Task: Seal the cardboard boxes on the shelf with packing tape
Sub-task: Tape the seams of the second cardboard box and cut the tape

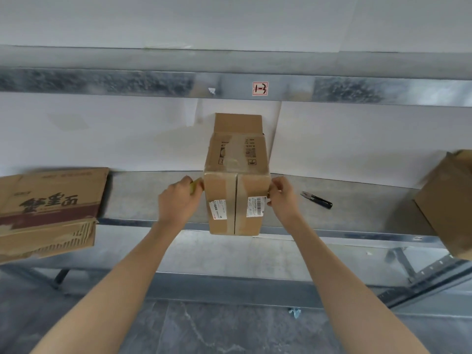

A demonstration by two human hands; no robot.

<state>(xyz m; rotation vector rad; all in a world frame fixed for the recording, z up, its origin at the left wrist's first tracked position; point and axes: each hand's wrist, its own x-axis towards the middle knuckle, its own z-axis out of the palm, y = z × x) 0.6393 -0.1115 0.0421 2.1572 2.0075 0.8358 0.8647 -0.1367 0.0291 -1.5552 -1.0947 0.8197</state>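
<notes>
Head view: taping looks under way on the middle box (pixel 237 190), which stands at the front edge of the shelf (pixel 153 195), between your hands. Your left hand (pixel 178 200) grips a yellowish roll (pixel 195 186), likely the tape, against the box's left edge. Your right hand (pixel 282 198) pinches its right edge; whether a tape end lies under the fingers is too small to tell. Next, I judge, you press the strip flat, then reach for the snips (pixel 316 200). Count: three boxes, including the left box (pixel 51 208) and right box (pixel 444 200); one roll; one pair of snips.
</notes>
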